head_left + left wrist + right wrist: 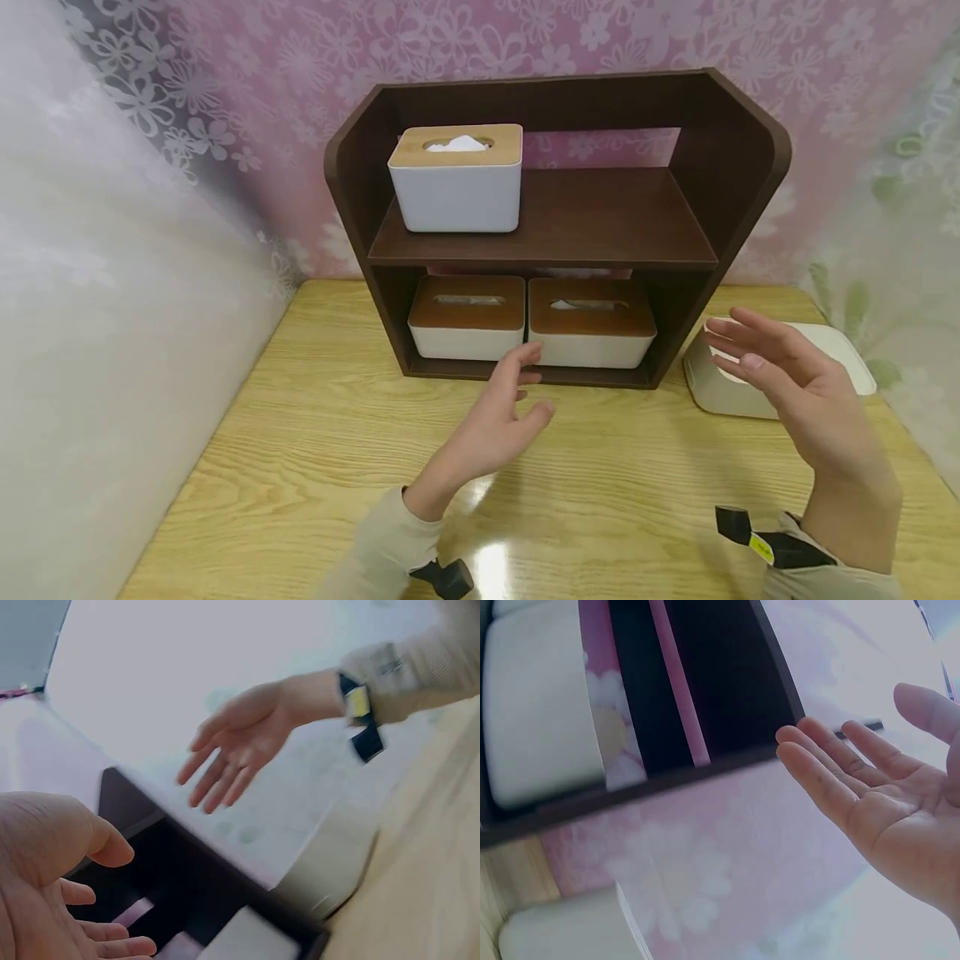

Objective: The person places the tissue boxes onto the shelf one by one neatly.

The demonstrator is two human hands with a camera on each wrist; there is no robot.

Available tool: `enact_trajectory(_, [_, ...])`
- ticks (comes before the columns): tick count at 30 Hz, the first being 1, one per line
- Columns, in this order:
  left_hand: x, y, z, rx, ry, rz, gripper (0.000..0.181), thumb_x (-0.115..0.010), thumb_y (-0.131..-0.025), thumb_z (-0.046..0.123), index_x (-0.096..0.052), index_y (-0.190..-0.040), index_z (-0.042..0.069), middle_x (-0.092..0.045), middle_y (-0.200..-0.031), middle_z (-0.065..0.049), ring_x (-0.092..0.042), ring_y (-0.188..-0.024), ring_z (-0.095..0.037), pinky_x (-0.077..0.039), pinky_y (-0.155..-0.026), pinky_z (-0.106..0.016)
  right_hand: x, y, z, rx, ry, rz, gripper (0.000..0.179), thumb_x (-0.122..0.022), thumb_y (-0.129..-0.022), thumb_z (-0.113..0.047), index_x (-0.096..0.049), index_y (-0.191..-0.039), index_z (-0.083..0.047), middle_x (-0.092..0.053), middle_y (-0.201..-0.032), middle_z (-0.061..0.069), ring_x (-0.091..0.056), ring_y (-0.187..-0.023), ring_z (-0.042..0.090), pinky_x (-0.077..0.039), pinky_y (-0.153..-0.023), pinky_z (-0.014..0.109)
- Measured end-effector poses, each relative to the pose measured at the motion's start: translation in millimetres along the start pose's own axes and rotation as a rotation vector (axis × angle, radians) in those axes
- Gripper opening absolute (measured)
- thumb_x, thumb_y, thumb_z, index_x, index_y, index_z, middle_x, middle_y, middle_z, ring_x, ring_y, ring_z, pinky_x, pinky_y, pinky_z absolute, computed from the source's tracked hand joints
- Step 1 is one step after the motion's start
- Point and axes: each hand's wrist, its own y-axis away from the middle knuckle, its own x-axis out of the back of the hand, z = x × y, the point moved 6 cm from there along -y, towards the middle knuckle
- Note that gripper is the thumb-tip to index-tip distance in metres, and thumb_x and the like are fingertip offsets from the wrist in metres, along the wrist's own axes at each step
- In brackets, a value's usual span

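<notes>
My left hand [495,425] is held out over the table in front of the shelf, fingers extended, holding nothing. Its fingertips overlap the gap between two tissue boxes in the head view. Those are the lower left tissue box [467,343] and the lower right tissue box [596,351], both white with brown wooden lids. My right hand [817,400] is raised at the right, fingers loosely extended and holding nothing. It partly hides a white box [720,387] on the table beside the shelf. Another tissue box [457,196] stands at the left of the upper shelf, white tissue showing in its slot.
The dark brown two-tier shelf [600,217] stands at the back of the wood-grain table [315,450]. Flower-patterned pink wall covering [300,100] rises behind it. A pale wall [97,333] borders the table on the left, another on the right.
</notes>
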Motion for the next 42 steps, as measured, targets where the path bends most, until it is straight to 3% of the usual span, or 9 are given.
enact_trajectory(6, [-39.5,-2.8,2.7,-0.006,-0.033,-0.138,0.065,-0.056,-0.099,0.020,-0.024,-0.156,0.020,-0.033,-0.153,-0.001,-0.044,-0.132,-0.018,-0.043,-0.103,-0.034,23.0,4.8,-13.8,0.072,-0.139,0.045,0.046,-0.023,-0.096,0.024,-0.023,-0.143,0.025,-0.051,-0.138,0.033,-0.055,-0.127,0.038,-0.046,-0.104,0.038])
enact_trajectory(13, [-84.6,-8.3,-1.2,-0.005,-0.067,-0.301,0.064,-0.054,-0.100,0.025,-0.023,-0.156,0.023,-0.033,-0.153,0.000,-0.044,-0.130,-0.011,-0.045,-0.096,-0.025,53.9,18.0,-21.8,0.131,-0.263,0.295,0.042,-0.023,-0.098,0.020,-0.034,-0.139,0.025,-0.059,-0.126,0.035,-0.062,-0.117,0.042,-0.052,-0.095,0.042])
enact_trajectory(17, [-107.7,-15.6,-4.0,0.020,-0.036,-0.348,0.065,-0.056,-0.099,0.024,-0.025,-0.156,0.023,-0.033,-0.152,0.004,-0.044,-0.129,-0.007,-0.044,-0.096,-0.022,70.1,26.4,-20.6,0.133,-0.188,0.470,0.038,-0.032,-0.099,0.018,-0.041,-0.136,0.023,-0.065,-0.120,0.030,-0.064,-0.113,0.036,-0.054,-0.091,0.038])
enact_trajectory(22, [-132.5,-29.7,-10.4,0.055,-0.044,-0.346,0.072,-0.057,-0.095,0.024,-0.021,-0.157,0.024,-0.028,-0.156,0.006,-0.043,-0.133,-0.008,-0.043,-0.098,-0.023,97.6,44.6,-9.2,-0.051,0.078,0.831,0.032,-0.051,-0.098,0.009,-0.057,-0.129,0.014,-0.067,-0.115,0.015,-0.062,-0.110,0.024,-0.053,-0.087,0.020])
enact_trajectory(25, [-145.0,-40.1,-13.4,0.060,-0.073,-0.337,0.077,-0.057,-0.092,0.023,-0.017,-0.159,0.022,-0.022,-0.159,0.003,-0.041,-0.136,-0.012,-0.041,-0.101,-0.025,115.8,61.3,-0.9,-0.286,0.301,1.032,0.033,-0.056,-0.098,0.000,-0.065,-0.129,-0.002,-0.063,-0.120,0.002,-0.054,-0.116,0.014,-0.046,-0.090,0.011])
enact_trajectory(27, [-151.8,-47.3,-15.2,0.061,-0.082,-0.335,0.079,-0.057,-0.092,0.023,-0.015,-0.159,0.019,-0.019,-0.161,0.001,-0.039,-0.137,-0.013,-0.040,-0.104,-0.025,125.5,71.6,3.7,-0.470,0.462,1.101,0.037,-0.055,-0.099,-0.005,-0.063,-0.135,-0.013,-0.060,-0.129,-0.005,-0.049,-0.123,0.010,-0.040,-0.098,0.011])
enact_trajectory(31, [-160.0,-62.8,-18.8,0.065,-0.089,-0.307,0.083,-0.057,-0.091,0.021,-0.011,-0.160,0.018,-0.018,-0.162,-0.002,-0.028,-0.144,-0.015,-0.036,-0.108,-0.029,137.4,82.8,10.7,-0.722,0.688,1.106,0.049,-0.052,-0.098,-0.013,-0.052,-0.146,-0.027,-0.047,-0.147,-0.013,-0.037,-0.135,0.005,-0.025,-0.115,0.023])
enact_trajectory(36, [-166.0,-82.0,-23.4,0.094,-0.087,-0.253,0.086,-0.057,-0.089,0.020,-0.009,-0.160,0.018,-0.017,-0.162,-0.005,-0.020,-0.147,-0.016,-0.034,-0.110,-0.032,149.9,92.0,20.1,-0.776,0.692,1.083,0.057,-0.053,-0.097,-0.014,-0.042,-0.151,-0.028,-0.036,-0.156,-0.010,-0.032,-0.140,0.007,-0.022,-0.118,0.029])
enact_trajectory(42, [-174.0,-103.8,-26.5,0.132,-0.080,-0.211,0.091,-0.063,-0.088,0.019,-0.008,-0.160,0.018,-0.017,-0.162,-0.003,-0.021,-0.147,-0.014,-0.035,-0.109,-0.029,166.3,107.1,38.5,-0.836,0.651,0.944,0.070,-0.056,-0.098,-0.019,-0.022,-0.159,-0.029,-0.017,-0.164,-0.003,-0.027,-0.144,0.010,-0.039,-0.089,0.005])
